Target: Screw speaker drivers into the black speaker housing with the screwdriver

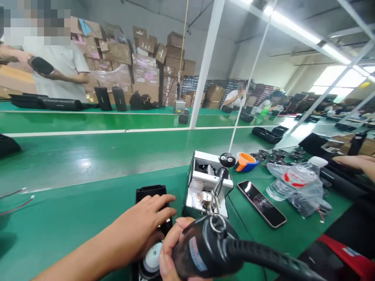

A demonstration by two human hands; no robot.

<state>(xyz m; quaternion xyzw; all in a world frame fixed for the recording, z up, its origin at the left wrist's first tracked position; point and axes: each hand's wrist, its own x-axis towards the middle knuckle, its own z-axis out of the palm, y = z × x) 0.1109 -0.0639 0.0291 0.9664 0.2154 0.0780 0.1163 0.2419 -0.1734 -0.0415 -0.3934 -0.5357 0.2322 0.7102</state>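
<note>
My left hand (140, 230) lies on top of a black speaker housing (150, 194) that rests on the green bench, its fingers spread over it. A round silver-white speaker cone (152, 258) shows under the hand at the bottom edge. My right hand (169, 249) grips a black powered hand tool (205, 248) with a thick black cable (263, 258) running off to the right. The tool hangs close above the housing. Just behind it stands a white and black bench device with a ball-topped lever (227, 160).
A phone (261, 203), a plastic water bottle (295, 180) on a bag and an orange-and-blue tape dispenser (245, 162) lie to the right. Another person's hand (359, 164) reaches in at the right edge. A co-worker (58, 64) stands across the green conveyor (88, 156) holding a black speaker.
</note>
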